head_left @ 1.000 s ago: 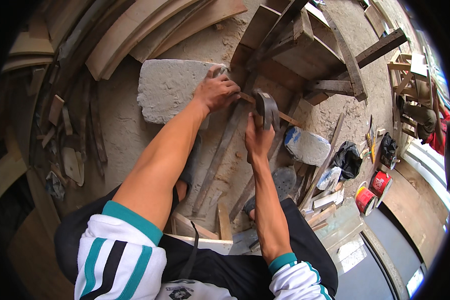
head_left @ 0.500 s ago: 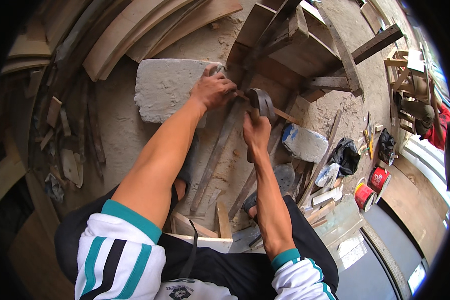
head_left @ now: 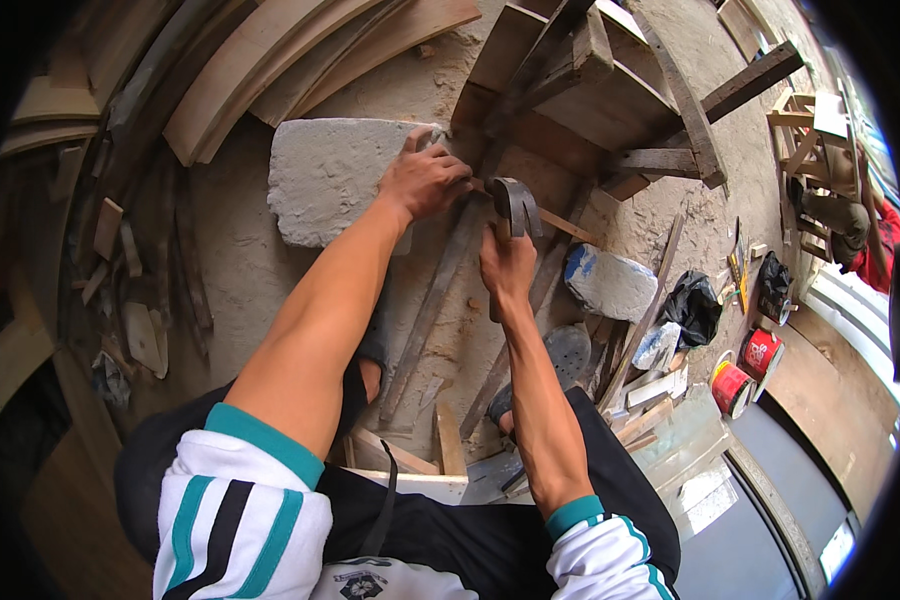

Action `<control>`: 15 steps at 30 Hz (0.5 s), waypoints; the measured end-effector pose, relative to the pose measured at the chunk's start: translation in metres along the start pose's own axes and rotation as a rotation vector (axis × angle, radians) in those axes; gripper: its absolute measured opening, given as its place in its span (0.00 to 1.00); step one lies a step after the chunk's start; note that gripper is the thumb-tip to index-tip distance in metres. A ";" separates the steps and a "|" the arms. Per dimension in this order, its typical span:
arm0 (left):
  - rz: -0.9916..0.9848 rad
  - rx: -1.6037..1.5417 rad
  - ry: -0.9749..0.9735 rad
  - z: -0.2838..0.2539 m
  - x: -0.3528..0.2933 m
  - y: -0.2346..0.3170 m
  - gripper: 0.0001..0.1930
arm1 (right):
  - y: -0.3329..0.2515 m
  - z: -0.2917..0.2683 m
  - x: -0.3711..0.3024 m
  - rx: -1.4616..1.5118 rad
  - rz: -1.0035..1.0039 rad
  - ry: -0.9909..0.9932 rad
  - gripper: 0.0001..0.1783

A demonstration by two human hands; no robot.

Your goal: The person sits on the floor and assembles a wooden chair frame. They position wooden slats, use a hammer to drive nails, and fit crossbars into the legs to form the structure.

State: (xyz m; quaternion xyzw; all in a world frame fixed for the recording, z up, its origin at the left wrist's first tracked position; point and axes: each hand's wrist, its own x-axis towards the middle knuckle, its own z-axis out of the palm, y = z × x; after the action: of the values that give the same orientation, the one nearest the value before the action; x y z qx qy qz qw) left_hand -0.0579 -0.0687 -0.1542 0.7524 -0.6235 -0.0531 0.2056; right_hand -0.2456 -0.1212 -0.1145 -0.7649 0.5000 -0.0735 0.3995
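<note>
hammer (head_left: 515,205) in right-hand fingers (head_left: 502,262) (left hand (head_left: 425,180) just beside)

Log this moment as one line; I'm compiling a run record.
left hand: pressing on grey stone slab | right hand: gripping dark metal-headed hammer | near: long weathered wooden strip

hammer (head_left: 515,205): we saw a dark metal head with a curved claw, raised upright above our right fist, the handle hidden in the grip
wooden strip (head_left: 440,285): long, dark and weathered, it lay slanted on the ground, its upper end under our left fingers
</note>
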 end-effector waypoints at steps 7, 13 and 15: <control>-0.001 -0.008 -0.003 0.000 0.000 0.003 0.10 | 0.004 0.001 -0.008 -0.006 -0.038 0.054 0.09; -0.014 -0.012 -0.022 -0.001 -0.002 0.003 0.10 | -0.004 -0.001 -0.008 0.174 0.018 0.095 0.10; -0.012 -0.013 -0.016 -0.001 0.000 0.001 0.10 | -0.005 -0.003 -0.005 0.174 0.058 0.057 0.10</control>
State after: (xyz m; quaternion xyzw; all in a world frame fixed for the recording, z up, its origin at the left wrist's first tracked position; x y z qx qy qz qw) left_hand -0.0583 -0.0686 -0.1528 0.7544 -0.6201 -0.0645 0.2054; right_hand -0.2459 -0.1180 -0.1074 -0.7101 0.5245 -0.1269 0.4522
